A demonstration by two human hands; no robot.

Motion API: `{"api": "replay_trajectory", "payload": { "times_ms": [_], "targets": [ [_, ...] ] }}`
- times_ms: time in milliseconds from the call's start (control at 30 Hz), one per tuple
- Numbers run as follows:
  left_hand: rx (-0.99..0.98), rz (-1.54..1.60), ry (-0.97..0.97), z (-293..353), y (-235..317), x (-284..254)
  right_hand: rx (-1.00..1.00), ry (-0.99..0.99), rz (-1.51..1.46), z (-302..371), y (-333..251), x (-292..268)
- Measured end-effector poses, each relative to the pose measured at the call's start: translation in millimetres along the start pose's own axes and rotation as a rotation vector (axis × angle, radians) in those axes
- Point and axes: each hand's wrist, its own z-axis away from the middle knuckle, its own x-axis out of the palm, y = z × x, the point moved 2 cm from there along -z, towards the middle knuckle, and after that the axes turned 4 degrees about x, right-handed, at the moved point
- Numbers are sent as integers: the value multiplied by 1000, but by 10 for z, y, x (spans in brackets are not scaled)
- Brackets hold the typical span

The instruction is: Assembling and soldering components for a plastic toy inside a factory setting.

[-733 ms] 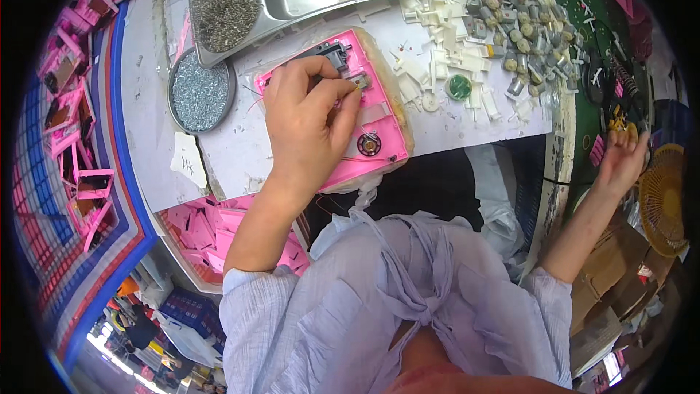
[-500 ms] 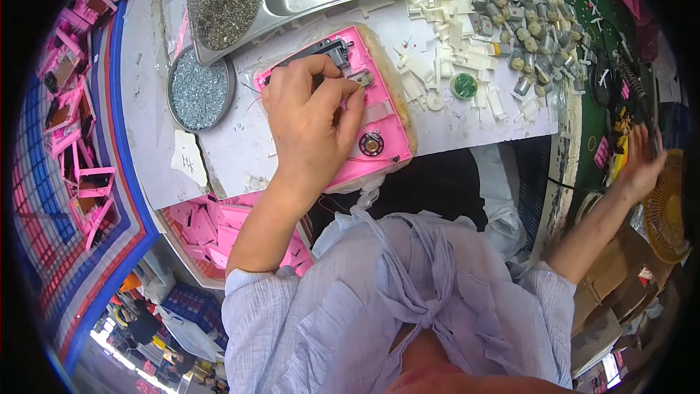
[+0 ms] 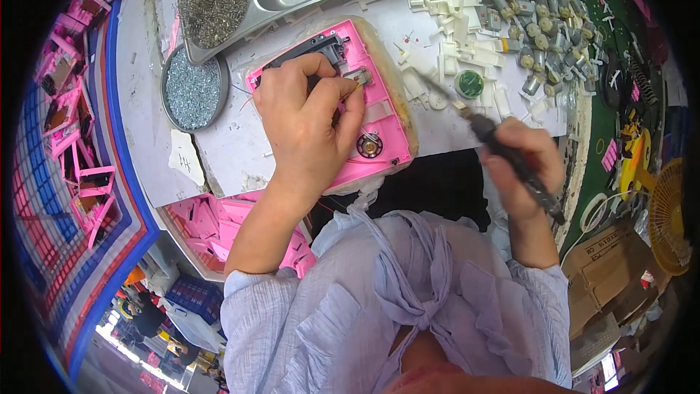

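Note:
A pink plastic housing (image 3: pixel 390 113) lies open on the table, with a black part (image 3: pixel 310 47), a small metal motor (image 3: pixel 357 75) and a round speaker (image 3: pixel 370 144) inside. Over it, my left hand (image 3: pixel 310 113) is closed in a pinch, thumb and forefinger meeting beside the motor. What sits between those fingertips is too small to name. My right hand (image 3: pixel 529 168) is wrapped round the dark handle of a soldering iron (image 3: pixel 510 157). Its thin tip is smeared by motion and points up-left toward the housing, apart from it.
Beyond the housing stands a metal tray (image 3: pixel 219 51) of small screws, and a round dish (image 3: pixel 227 87) of silvery screws is to its left. White plastic parts (image 3: pixel 456 25), small motors (image 3: pixel 539 29) and a green disc (image 3: pixel 469 85) lie right. A yellow fan (image 3: pixel 667 211) stands far right.
My right hand has come in from the far right over the table's front edge, now with the soldering iron in it. My left hand has stayed at the motor.

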Motion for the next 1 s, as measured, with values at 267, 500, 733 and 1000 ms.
{"api": "replay_trajectory", "payload": {
  "times_ms": [267,500,733,1000],
  "targets": [
    [0,-12,-4,9,4,-7,-176,-70,214,-182,56,319],
    [9,-23,-9,4,10,-11,-199,-90,233,-212,68,335],
    [4,-34,-49,-1,41,-31,-399,-104,327,-200,90,401],
    [6,-59,-43,2,58,-27,-429,-98,340,-147,61,342]
  ]
}}
